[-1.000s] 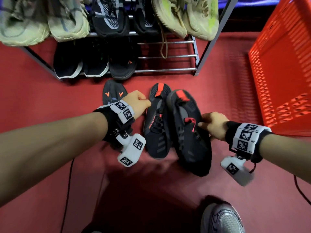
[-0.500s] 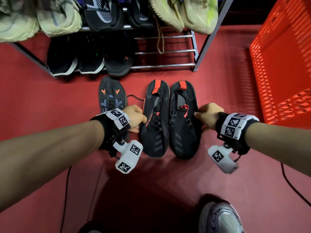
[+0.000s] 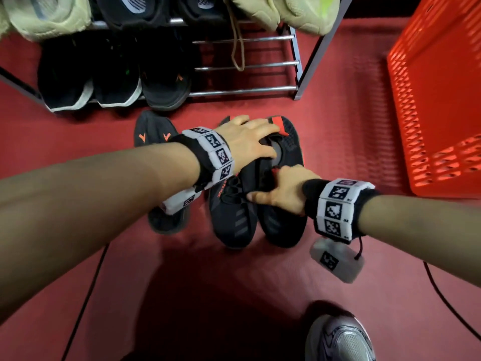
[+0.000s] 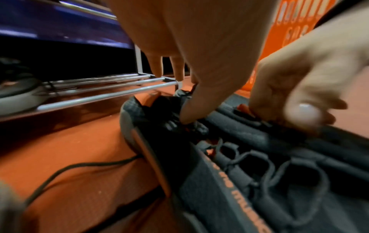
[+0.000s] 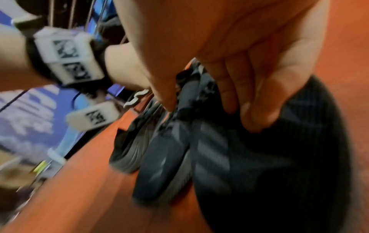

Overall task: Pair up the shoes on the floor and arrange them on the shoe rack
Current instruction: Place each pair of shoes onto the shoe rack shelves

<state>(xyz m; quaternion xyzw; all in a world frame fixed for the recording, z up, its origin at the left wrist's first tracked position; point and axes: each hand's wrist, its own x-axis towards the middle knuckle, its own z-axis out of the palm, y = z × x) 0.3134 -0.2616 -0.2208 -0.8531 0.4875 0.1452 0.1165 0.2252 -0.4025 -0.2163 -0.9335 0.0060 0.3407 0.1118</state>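
Two black knit sneakers with red heel tabs sit side by side and touching on the red floor [image 3: 338,105], just in front of the metal-bar shoe rack [image 3: 244,91], heels toward the rack. Left sneaker of the pair [image 3: 231,217], right sneaker of the pair [image 3: 289,147].

Left hand [image 3: 247,142] lies across the heel ends of both sneakers, fingers spread and bent down over the collars; the left wrist view shows its fingertips [image 4: 187,116] dipping into the shoe opening. Looks like a grip on the pair, but blur hides the exact contact.

Right hand [image 3: 283,191] is at mid-shoe, fingers curled into the lace and tongue area of the right sneaker, thumb stretched left over the laces of the left one. The right wrist view shows fingers [image 5: 257,110] pressed against the dark upper, gripping it.

A single black sneaker with orange chevron marks [image 3: 153,134] lies on the floor left of the pair, partly under the left forearm.

Rack bottom shelf holds three dark shoes [image 3: 112,82] on its left side. Upper shelf carries pale yellow-green sneakers [image 3: 49,16] and black ones. An orange perforated plastic crate [image 3: 440,100] stands on the right. A grey mesh trainer [image 3: 341,340] on the person's foot shows at bottom edge.
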